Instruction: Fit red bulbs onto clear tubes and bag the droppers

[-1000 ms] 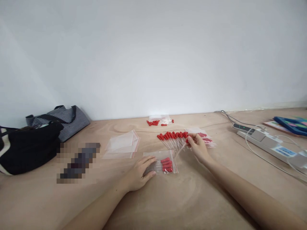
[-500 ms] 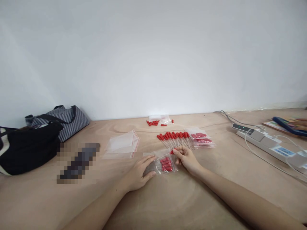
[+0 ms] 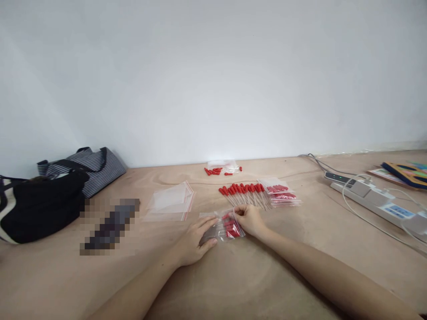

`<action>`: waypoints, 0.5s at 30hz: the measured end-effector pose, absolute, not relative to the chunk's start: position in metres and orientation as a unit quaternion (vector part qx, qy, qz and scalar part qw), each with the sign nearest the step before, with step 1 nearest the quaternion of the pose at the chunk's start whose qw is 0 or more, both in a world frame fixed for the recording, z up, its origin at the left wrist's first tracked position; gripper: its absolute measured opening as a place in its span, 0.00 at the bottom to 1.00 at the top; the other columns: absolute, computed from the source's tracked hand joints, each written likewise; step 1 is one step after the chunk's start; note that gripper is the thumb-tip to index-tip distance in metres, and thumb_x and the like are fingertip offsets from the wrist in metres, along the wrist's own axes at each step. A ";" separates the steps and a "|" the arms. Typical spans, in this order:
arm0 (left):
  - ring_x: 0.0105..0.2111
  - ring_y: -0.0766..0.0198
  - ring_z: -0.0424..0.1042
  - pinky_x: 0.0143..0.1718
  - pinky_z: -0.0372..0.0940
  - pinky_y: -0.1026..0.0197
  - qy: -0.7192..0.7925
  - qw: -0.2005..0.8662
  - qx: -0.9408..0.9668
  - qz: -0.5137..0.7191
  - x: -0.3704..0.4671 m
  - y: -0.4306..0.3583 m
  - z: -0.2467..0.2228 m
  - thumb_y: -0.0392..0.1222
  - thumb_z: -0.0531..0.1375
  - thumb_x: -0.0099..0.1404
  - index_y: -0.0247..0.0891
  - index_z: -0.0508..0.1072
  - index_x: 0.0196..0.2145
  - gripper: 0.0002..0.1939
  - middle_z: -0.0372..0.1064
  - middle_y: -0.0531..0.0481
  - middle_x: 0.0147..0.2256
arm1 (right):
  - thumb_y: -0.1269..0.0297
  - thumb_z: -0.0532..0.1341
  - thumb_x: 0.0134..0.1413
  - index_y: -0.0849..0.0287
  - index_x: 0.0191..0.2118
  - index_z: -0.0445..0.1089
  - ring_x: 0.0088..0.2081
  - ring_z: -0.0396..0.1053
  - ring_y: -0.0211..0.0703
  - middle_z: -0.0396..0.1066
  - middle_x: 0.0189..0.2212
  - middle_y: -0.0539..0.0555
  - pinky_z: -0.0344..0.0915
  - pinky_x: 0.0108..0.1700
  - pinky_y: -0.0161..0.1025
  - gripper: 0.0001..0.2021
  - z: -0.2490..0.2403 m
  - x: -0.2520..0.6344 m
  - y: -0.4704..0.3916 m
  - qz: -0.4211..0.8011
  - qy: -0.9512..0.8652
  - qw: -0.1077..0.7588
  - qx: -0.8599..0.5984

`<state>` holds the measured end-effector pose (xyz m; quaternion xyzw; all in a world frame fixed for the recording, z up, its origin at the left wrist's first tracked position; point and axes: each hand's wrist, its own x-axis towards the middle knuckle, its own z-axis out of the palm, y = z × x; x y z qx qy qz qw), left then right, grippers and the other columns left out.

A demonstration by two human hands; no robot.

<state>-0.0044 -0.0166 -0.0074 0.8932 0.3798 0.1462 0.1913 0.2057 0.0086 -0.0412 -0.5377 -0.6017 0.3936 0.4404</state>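
Bags sit at the far left of the wooden surface [image 3: 267, 275]: a black bag [image 3: 40, 209] with a striped bag [image 3: 90, 166] behind it. Right of them lies a pile of empty zip bags [image 3: 171, 202], flat and untouched. Next comes the left hand [image 3: 195, 238], palm down with fingers spread, pressing the left end of a small clear bag of droppers [image 3: 227, 226] against the surface. The right hand [image 3: 248, 220] meets that bag at its right end, its fingers curled onto the opening, so both hands are on the one bag, close together. Just behind them a row of loose red-capped droppers [image 3: 243, 193] fans out, touching a stack of filled bags [image 3: 282, 193] on its right. Farther back lie scattered red caps [image 3: 215, 170]. A white power strip [image 3: 376, 202] with cables lies at the far right.
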 end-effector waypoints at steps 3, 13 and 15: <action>0.55 0.56 0.54 0.55 0.52 0.50 0.386 0.188 0.892 0.141 -0.006 -0.016 -0.009 0.44 0.52 0.61 0.41 0.56 0.56 0.25 0.53 0.45 0.56 | 0.59 0.60 0.42 0.61 0.24 0.70 0.23 0.67 0.37 0.71 0.22 0.51 0.63 0.24 0.33 0.10 -0.042 0.211 0.010 0.423 -0.595 0.443 -0.521; 0.56 0.55 0.51 0.55 0.51 0.49 0.393 0.192 0.888 0.143 -0.009 -0.015 -0.013 0.44 0.53 0.61 0.45 0.55 0.56 0.25 0.48 0.48 0.59 | 0.62 0.69 0.26 0.59 0.39 0.71 0.19 0.59 0.30 0.69 0.21 0.47 0.58 0.22 0.29 0.25 -0.027 0.238 -0.001 0.547 -0.662 0.330 -0.393; 0.57 0.54 0.50 0.55 0.51 0.48 0.396 0.189 0.888 0.138 -0.008 -0.015 -0.012 0.45 0.52 0.62 0.45 0.54 0.57 0.25 0.47 0.48 0.59 | 0.62 0.69 0.27 0.59 0.40 0.71 0.16 0.54 0.28 0.65 0.16 0.44 0.52 0.18 0.27 0.25 -0.029 0.236 -0.001 0.509 -0.686 0.317 -0.412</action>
